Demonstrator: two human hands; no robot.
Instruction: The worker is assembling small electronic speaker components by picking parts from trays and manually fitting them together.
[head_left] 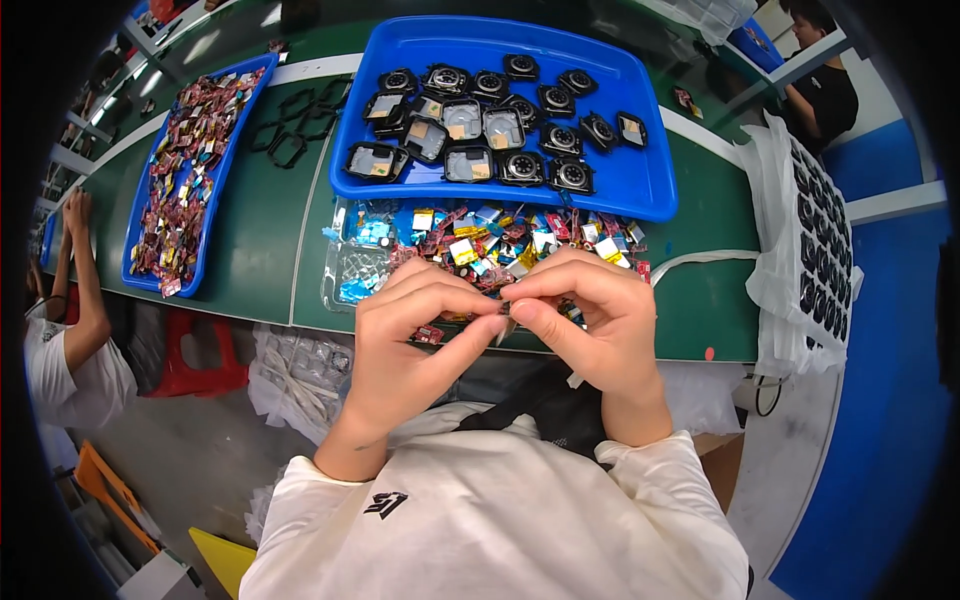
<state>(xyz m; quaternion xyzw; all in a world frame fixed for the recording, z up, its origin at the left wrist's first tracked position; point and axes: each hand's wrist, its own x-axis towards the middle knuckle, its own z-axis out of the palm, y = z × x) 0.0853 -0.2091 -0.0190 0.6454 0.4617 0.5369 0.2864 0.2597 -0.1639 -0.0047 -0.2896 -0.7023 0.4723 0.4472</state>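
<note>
Fingers (470,305) of both hands pinch a tiny part (506,309), orientation unclear.

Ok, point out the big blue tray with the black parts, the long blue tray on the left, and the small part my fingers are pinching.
big blue tray (640,185), head view, bare floor at right.
long blue tray (207,235), head view, right rim.
small part (507,311), head view, between the fingertips.

Red stool (195,350), yellow bin (225,560), co-worker's sleeve (70,375)
</note>
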